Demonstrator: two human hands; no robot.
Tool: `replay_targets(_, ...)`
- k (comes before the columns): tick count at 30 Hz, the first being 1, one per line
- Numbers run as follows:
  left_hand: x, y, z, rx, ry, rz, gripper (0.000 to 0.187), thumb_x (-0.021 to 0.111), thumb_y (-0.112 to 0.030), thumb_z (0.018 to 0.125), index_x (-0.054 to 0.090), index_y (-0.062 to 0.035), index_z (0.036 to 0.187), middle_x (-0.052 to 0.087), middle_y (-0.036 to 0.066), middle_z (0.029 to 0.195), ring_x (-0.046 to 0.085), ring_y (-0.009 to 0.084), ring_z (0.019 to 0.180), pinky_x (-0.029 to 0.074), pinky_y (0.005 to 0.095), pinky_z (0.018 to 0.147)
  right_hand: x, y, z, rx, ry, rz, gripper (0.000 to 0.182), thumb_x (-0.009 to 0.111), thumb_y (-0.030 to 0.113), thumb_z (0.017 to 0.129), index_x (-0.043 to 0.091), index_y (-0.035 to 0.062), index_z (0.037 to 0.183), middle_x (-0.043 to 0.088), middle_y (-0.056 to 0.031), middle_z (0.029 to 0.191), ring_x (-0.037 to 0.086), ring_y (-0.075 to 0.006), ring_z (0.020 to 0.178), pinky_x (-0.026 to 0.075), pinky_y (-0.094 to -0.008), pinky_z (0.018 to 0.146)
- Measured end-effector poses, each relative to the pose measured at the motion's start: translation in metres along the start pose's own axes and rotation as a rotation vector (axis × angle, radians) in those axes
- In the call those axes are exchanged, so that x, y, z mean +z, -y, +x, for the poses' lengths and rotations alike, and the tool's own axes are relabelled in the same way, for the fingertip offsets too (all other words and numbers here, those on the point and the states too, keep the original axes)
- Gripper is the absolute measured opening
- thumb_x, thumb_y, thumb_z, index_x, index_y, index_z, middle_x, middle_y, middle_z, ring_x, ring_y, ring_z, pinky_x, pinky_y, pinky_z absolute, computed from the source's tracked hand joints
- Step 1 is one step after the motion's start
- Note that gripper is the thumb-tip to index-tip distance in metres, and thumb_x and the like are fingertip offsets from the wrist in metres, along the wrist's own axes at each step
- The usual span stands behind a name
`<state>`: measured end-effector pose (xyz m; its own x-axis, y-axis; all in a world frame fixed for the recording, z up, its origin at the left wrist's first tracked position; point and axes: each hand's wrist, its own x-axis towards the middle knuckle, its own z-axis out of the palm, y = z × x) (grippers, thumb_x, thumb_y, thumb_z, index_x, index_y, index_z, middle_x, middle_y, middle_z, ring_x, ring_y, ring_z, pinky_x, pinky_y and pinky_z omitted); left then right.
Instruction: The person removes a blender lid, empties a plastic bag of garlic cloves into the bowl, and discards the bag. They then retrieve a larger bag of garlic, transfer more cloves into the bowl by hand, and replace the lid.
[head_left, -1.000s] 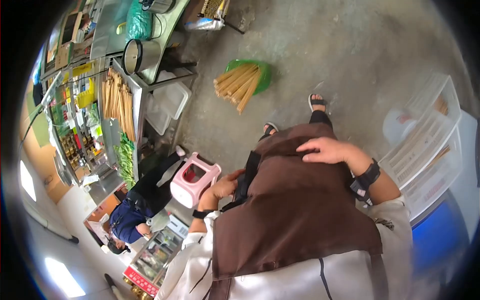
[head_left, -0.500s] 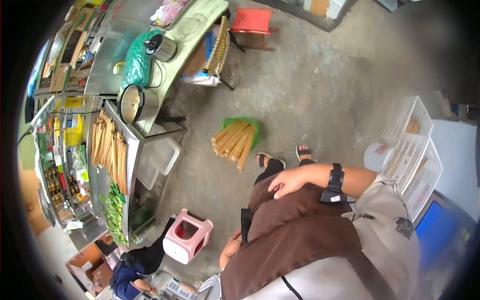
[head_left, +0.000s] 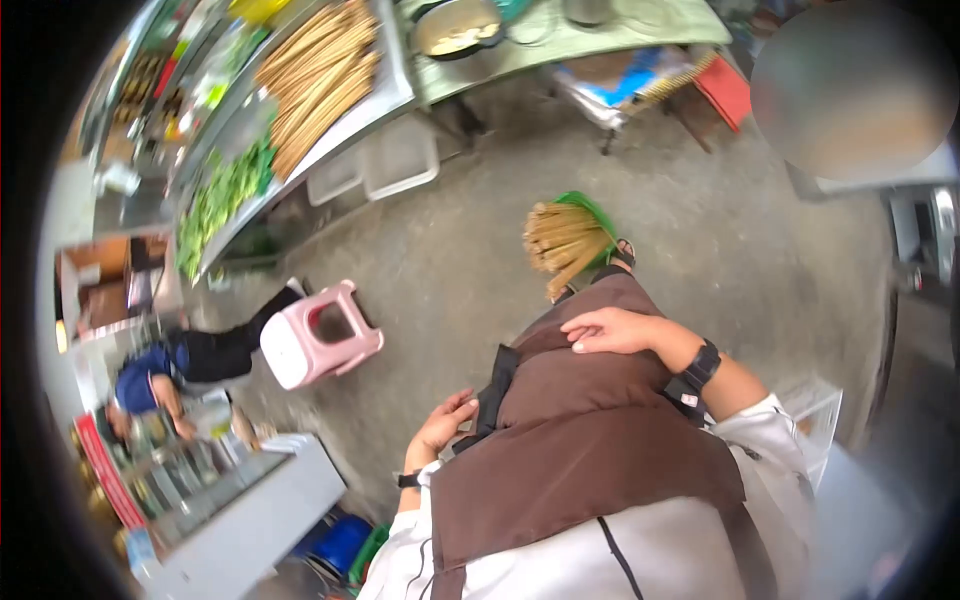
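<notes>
My right hand point(head_left: 615, 330) rests in front of the brown apron point(head_left: 580, 390), holding nothing, its fingers stretched out loosely. At the apron's left side, beside a black strap point(head_left: 494, 395), is my left hand point(head_left: 440, 425). Its fingers are apart and nothing shows in it. Both wrists wear black bands. On the floor by my feet stands a green container point(head_left: 592, 212) full of long tan sticks point(head_left: 560, 240), leaning outward. Part of one sandalled foot point(head_left: 625, 250) shows next to it.
A pink plastic stool point(head_left: 325, 335) stands left, near a person in dark blue point(head_left: 150, 380) by a glass-topped counter point(head_left: 250, 520). More sticks point(head_left: 320, 80) and leafy greens point(head_left: 225, 190) lie on a metal table. A pot point(head_left: 460, 30) sits on the green table. A red chair point(head_left: 725, 90) is beyond.
My view has turned left, so the stool, tables and container of sticks shift rightward or upward. My left hand has come further into view, lifted slightly. My right hand stays at the apron.
</notes>
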<state>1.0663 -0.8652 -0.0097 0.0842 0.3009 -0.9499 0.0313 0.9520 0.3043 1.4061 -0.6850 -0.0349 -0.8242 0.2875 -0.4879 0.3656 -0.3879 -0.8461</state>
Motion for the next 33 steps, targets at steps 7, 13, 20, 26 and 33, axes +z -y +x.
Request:
replay_targets(7,-0.008,0.044,-0.011,0.108,-0.156,-0.142,0.052,0.051,-0.031,0.089,0.037,-0.0054,0.132,0.050,0.007,0.121,0.046,0.0156,0.111,0.043,0.0325,0.085,-0.012,0.037,0.033,-0.051,0.060,-0.027,0.047,0.058,0.028,0.085,0.048,0.0016,0.123,0.058,-0.0120,0.114,0.053,-0.0180,0.106,0.039,-0.0291,0.093)
replay_targets(13,0.002,0.048,-0.018,0.175,-0.251,-0.252,0.047,0.048,-0.026,0.091,0.038,-0.0013,0.130,0.054,0.007,0.114,0.050,0.0134,0.104,0.041,0.0267,0.088,-0.023,0.050,0.049,-0.088,0.109,-0.078,0.047,0.059,0.026,0.085,0.047,0.0009,0.123,0.059,-0.0120,0.112,0.053,-0.0176,0.104,0.040,-0.0292,0.092)
replay_targets(20,-0.003,0.022,0.000,0.112,-0.203,-0.258,0.053,0.053,-0.031,0.088,0.038,-0.0055,0.132,0.053,0.007,0.116,0.048,0.0152,0.106,0.039,0.0276,0.089,-0.041,0.021,0.041,-0.120,0.039,0.168,0.043,0.058,0.018,0.085,0.048,0.0009,0.123,0.058,-0.0111,0.112,0.053,-0.0143,0.103,0.041,-0.0270,0.090)
replay_targets(26,-0.004,-0.052,0.019,0.042,-0.159,-0.089,0.057,0.055,-0.031,0.087,0.033,-0.0065,0.134,0.049,0.008,0.122,0.048,0.0191,0.110,0.044,0.0329,0.084,-0.079,0.032,0.017,-0.110,-0.057,0.120,0.041,0.058,0.019,0.086,0.049,0.0022,0.122,0.058,-0.0099,0.111,0.053,-0.0141,0.103,0.041,-0.0271,0.090)
replay_targets(33,-0.015,-0.172,0.054,0.089,-0.157,0.023,0.060,0.057,-0.035,0.085,0.036,-0.0058,0.133,0.046,0.009,0.126,0.048,0.0236,0.111,0.050,0.0380,0.077,-0.156,0.071,0.021,-0.145,-0.076,-0.239,0.031,0.055,0.025,0.086,0.061,0.0045,0.108,0.061,-0.0105,0.107,0.056,-0.0182,0.099,0.041,-0.0301,0.089)
